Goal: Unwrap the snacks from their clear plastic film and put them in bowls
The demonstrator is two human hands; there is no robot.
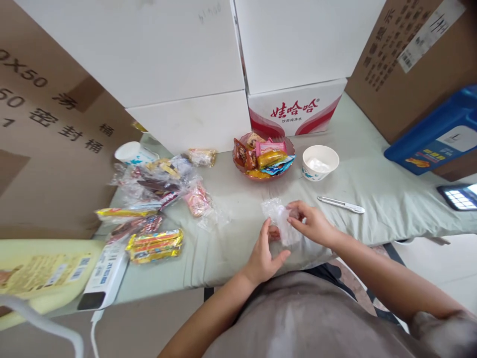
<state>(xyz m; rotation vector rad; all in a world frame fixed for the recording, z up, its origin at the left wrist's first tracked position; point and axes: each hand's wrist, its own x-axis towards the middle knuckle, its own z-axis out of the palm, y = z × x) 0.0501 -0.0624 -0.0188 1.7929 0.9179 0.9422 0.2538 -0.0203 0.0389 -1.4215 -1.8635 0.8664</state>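
Both my hands work on a clear plastic wrapper with a small pinkish snack inside, held just above the pale green cloth. My right hand pinches the wrapper's upper right side with its fingers closed. My left hand holds the lower left side between thumb and fingers. A pink bowl full of wrapped snacks stands behind them, and a white paper cup sits to its right.
A white utility knife lies right of my hands. Loose snack packets and plastic bags spread over the left side, with yellow packets and a power strip nearer. Cardboard and white boxes wall the back. A phone lies far right.
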